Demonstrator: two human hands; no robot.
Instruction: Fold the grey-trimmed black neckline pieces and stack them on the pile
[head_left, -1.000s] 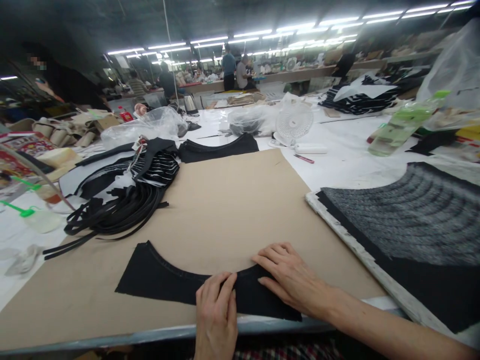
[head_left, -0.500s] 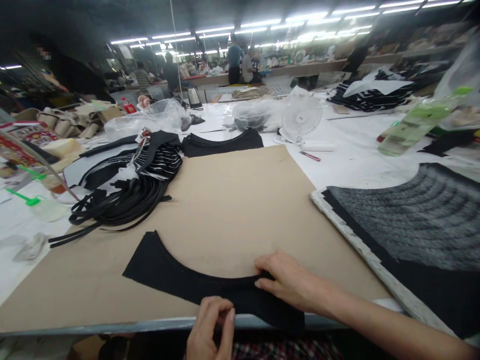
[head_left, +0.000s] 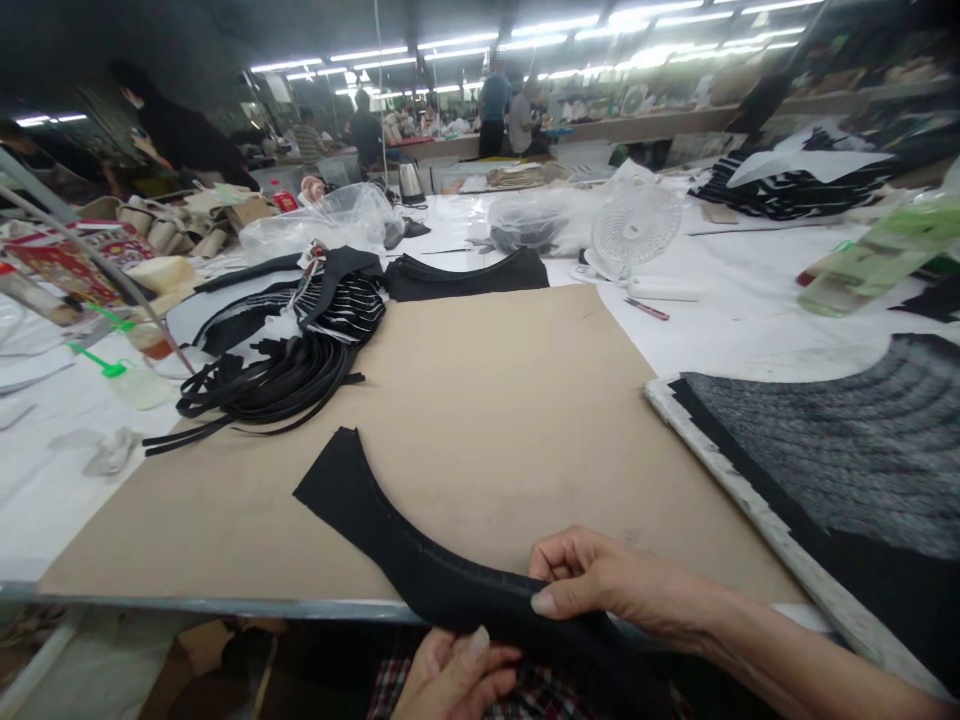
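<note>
A curved black fabric piece (head_left: 442, 590) lies across the near edge of the table (head_left: 701, 345), its left end resting on a brown sheet (head_left: 480, 420) and its right part hanging over the edge towards the person's lap. The right hand (head_left: 581, 580) has its thumb and fingers closed on the concave upper rim of the piece, the thumb on top. The left hand (head_left: 457, 675) is just past the near edge, palm turned up and fingers loosely curled, with the thumb tip at the lower rim of the fabric; whether it pinches the cloth there I cannot tell

Towards the left edge of the table, a coil of black strips (head_left: 281, 385) lies partly on the brown sheet, and a squeeze bottle with a green nozzle (head_left: 139, 388) stands just beyond it. Another curved black piece (head_left: 472, 278) lies at the sheet's far edge. Past the sheet's far right corner are a small tool with reddish handles (head_left: 647, 309) and a white fan (head_left: 634, 225). To the right, a black and grey textured cloth (head_left: 832, 450) covers a pale-edged board (head_left: 739, 505) that reaches the near edge
</note>
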